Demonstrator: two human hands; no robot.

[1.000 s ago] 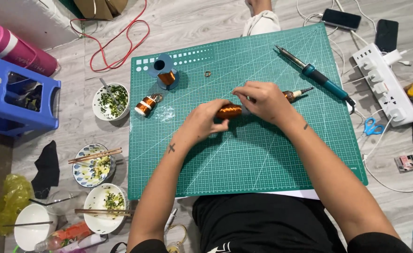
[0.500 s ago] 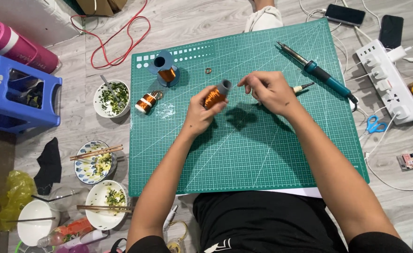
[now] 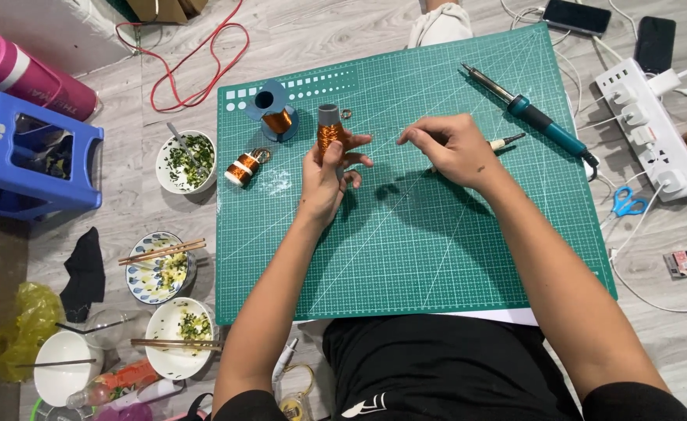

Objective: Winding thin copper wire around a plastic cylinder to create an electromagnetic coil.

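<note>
A view from above of a person in black clothing sitting on a pale grey wood-plank floor (image 3: 164, 226), working over a green cutting mat (image 3: 437, 249) that lies flat in front of them.

At the far left stand a pink bottle (image 3: 35, 78) and a blue plastic stool (image 3: 28, 156). Below them, the floor is crowded: a black cloth (image 3: 86, 273), a yellow bag (image 3: 16, 331), and several bowls of food, one patterned bowl (image 3: 152, 273) with chopsticks (image 3: 162, 250) across it. A white bowl of chopped greens (image 3: 186, 160) sits just beside the mat's left edge. A red cable (image 3: 195, 70) loops above it.

On the mat's upper left are a blue spool of copper wire (image 3: 273, 113) and a small copper coil (image 3: 242, 168) lying on its side.

The left hand (image 3: 328, 175) is raised over the mat, its fingers (image 3: 356, 141) closed around a copper wire coil (image 3: 331, 134) on a grey core, held upright. The right hand (image 3: 452, 148) hovers nearby to its right, fingers pinched together; whether they hold anything cannot be told. Close by it lies a thin pointed tool (image 3: 507, 141).

A teal-handled soldering iron (image 3: 530, 113) lies diagonally on the mat's upper right. The mat's centre and lower half are bare.

Past the right edge, on the floor, are a white power strip (image 3: 651, 129), two phones (image 3: 577, 15), blue scissors (image 3: 628, 201) and trailing white cords.
</note>
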